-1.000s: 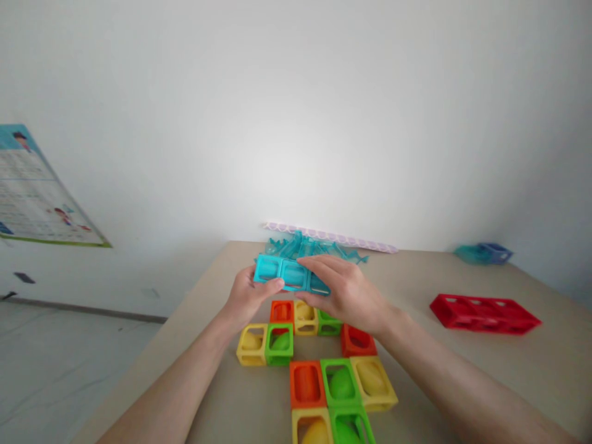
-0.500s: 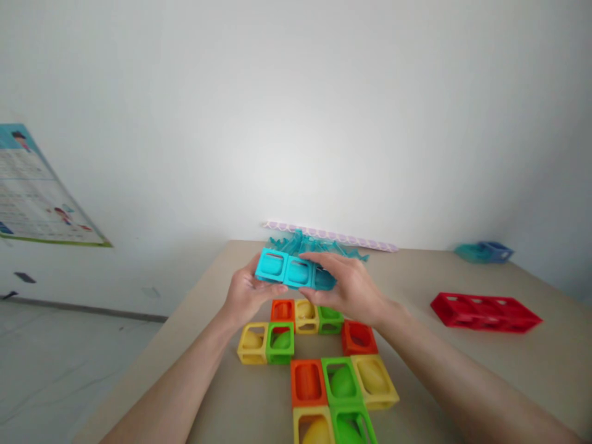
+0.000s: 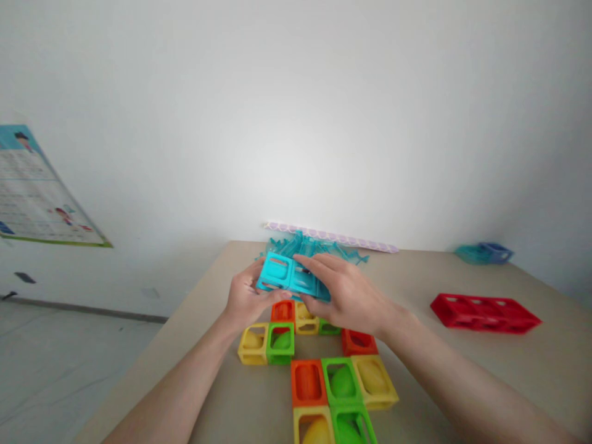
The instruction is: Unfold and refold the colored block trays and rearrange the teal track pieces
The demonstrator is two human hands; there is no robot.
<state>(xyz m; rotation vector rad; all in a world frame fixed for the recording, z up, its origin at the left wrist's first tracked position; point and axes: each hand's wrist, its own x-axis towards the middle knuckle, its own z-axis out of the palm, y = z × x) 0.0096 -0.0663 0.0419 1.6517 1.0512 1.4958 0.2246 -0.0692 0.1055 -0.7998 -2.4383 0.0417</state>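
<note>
A row of joined light-blue plastic cube blocks [image 3: 276, 269] is held up above the table between my two hands. My left hand [image 3: 250, 293] grips its left end, thumb along the near side. Over the right end, my right hand [image 3: 346, 290] wraps its fingers on top with the thumb below, hiding part of the row. Under the hands lie orange, yellow and green cube blocks, among them a green block [image 3: 280, 343], a yellow block [image 3: 374, 379] and an orange block [image 3: 308, 382], several of them touching side by side.
A red row of blocks [image 3: 485, 313] lies on the right of the table [image 3: 407, 277]. Behind my hands is a heap of translucent teal pieces [image 3: 300, 243] beside a patterned strip [image 3: 337, 236] along the wall. A blue block [image 3: 497, 252] sits at the far right; a poster [image 3: 41, 191] hangs left.
The light-blue row has dropped slightly and tilted, showing more of its top face. My right hand has shifted a little down and left over it. The blocks on the table have not moved.
</note>
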